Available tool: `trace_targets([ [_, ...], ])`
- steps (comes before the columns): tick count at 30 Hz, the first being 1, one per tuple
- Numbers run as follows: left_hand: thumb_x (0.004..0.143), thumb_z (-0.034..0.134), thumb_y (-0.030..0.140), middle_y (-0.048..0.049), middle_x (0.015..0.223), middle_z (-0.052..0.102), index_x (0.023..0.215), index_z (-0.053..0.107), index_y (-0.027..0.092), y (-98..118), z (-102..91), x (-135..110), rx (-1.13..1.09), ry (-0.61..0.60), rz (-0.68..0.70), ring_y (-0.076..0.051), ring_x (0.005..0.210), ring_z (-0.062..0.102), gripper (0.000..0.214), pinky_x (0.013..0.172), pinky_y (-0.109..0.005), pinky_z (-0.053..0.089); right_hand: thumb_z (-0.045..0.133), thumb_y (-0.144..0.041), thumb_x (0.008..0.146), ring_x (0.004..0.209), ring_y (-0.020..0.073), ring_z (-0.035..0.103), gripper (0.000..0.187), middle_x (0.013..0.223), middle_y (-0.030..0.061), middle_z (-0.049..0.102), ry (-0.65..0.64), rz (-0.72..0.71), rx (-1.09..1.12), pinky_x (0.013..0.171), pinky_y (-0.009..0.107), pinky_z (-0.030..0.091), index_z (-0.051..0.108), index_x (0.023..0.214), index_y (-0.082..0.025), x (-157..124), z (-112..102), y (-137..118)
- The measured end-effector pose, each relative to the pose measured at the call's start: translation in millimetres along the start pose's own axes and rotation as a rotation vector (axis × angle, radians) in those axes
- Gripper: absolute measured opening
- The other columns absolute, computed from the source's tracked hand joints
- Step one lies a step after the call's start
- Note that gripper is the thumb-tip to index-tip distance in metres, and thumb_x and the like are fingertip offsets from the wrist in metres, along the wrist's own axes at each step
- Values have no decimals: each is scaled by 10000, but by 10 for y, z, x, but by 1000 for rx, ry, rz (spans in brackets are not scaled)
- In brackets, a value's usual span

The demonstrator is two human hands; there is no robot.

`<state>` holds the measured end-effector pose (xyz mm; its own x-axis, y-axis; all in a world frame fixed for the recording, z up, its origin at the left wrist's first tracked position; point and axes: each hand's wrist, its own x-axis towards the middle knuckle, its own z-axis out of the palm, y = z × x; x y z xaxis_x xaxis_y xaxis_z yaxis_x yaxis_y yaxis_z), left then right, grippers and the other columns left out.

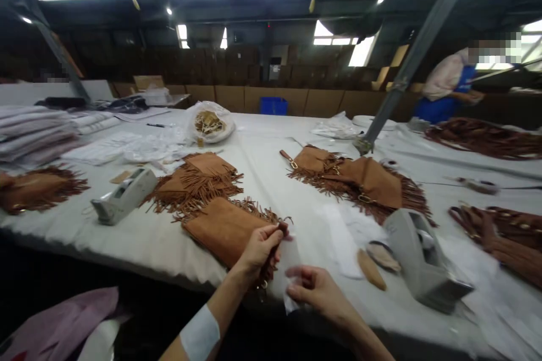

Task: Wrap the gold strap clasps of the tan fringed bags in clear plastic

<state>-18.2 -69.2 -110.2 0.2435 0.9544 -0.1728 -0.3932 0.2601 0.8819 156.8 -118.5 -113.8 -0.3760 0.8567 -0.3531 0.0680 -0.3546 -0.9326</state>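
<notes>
My left hand [259, 249] is closed around a dark brown fringe tassel [271, 262] hanging at the corner of a tan suede fringed bag [222, 229] that lies at the near edge of the white table [262, 169]. My right hand [315, 289] pinches a piece of thin white tissue paper [292, 271] just right of the tassel. A white bandage wraps my left forearm [200, 334].
More tan fringed bags lie in piles at centre left [199, 180], centre right [364, 180] and far left [36, 187]. Grey tape dispensers stand at left [122, 196] and right [421, 259]. Darker brown pieces lie at the right [503, 234]. A person in a blue apron [449, 87] works at the back right.
</notes>
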Motion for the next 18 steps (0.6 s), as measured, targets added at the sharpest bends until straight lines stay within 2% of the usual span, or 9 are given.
trace_targets([
  [4, 727, 655, 546, 70, 380, 522, 936, 653, 129, 20, 9, -122, 86, -32, 20, -37, 237, 346, 466, 287, -141, 250, 849, -384, 499, 521, 99, 511, 484, 618, -1, 633, -6, -8, 101, 507, 215, 357, 659, 852, -113, -55, 176, -57],
  [7, 719, 650, 560, 76, 366, 501, 925, 653, 126, 72, 56, -197, 136, -31, 35, -40, 231, 335, 480, 277, -146, 239, 831, -455, 518, 500, 79, 456, 421, 572, -12, 593, 9, -22, 76, 480, 205, 319, 657, 699, -117, -94, 254, -35],
  [10, 722, 654, 540, 88, 330, 454, 863, 661, 116, 158, 105, -255, 150, -44, 37, -33, 229, 303, 446, 276, -144, 222, 793, -534, 561, 477, 71, 418, 447, 521, -15, 559, -38, -25, 52, 478, 208, 304, 642, 610, -116, -165, 260, 21],
  [12, 725, 660, 516, 88, 340, 453, 820, 661, 114, 238, 136, -297, 158, -71, 33, -27, 237, 298, 413, 276, -141, 235, 759, -550, 615, 517, 84, 462, 459, 591, 17, 613, -89, -23, 73, 508, 207, 327, 680, 691, -105, -218, 243, 34],
  [15, 709, 685, 479, 45, 489, 575, 797, 658, 115, 335, 169, -356, 182, -124, 35, -9, 270, 342, 376, 282, -132, 260, 716, -529, 695, 625, 119, 532, 468, 728, 63, 667, -146, -25, 95, 583, 214, 370, 708, 869, -95, -290, 205, -19],
  [18, 710, 682, 474, 28, 576, 617, 854, 664, 118, 348, 176, -397, 224, -149, 11, -4, 274, 363, 384, 276, -132, 255, 696, -516, 724, 643, 121, 513, 454, 724, 63, 650, -196, -65, 45, 602, 217, 363, 712, 848, -80, -331, 167, -102],
])
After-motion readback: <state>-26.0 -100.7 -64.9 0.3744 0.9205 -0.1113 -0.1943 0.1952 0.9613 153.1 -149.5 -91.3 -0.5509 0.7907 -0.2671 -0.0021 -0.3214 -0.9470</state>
